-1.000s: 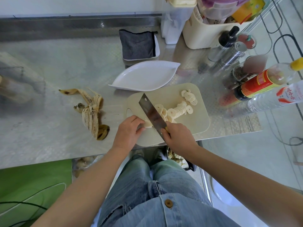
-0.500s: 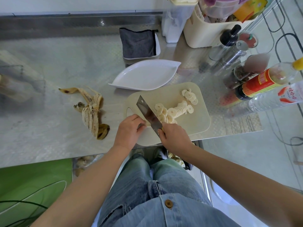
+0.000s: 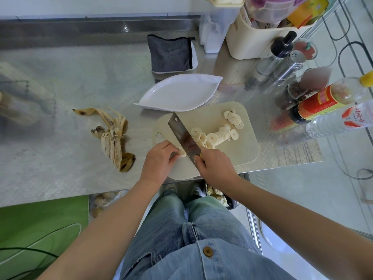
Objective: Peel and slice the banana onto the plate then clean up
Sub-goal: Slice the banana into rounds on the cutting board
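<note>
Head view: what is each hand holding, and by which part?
Right hand grips the cleaver by its handle. Left hand holds the uncut banana stub at its end, beside the blade.

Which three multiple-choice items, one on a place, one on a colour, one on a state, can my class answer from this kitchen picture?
1. Where does the brown-spotted banana peel lie?
A) on the floor
B) on the steel counter, left of the beige cutting board
C) in a basket

2. What colour is the leaf-shaped ribbed plate?
A) green
B) white
C) red

3. What is the right hand doing?
A) resting open
B) lifting a bottle
C) gripping the steel cleaver

Key: 1 B, the peel lies on bare metal apart from the board; 2 B, the plate is plain white; 3 C, its fingers curl round the handle while the left hand holds the unsliced banana end.
</note>
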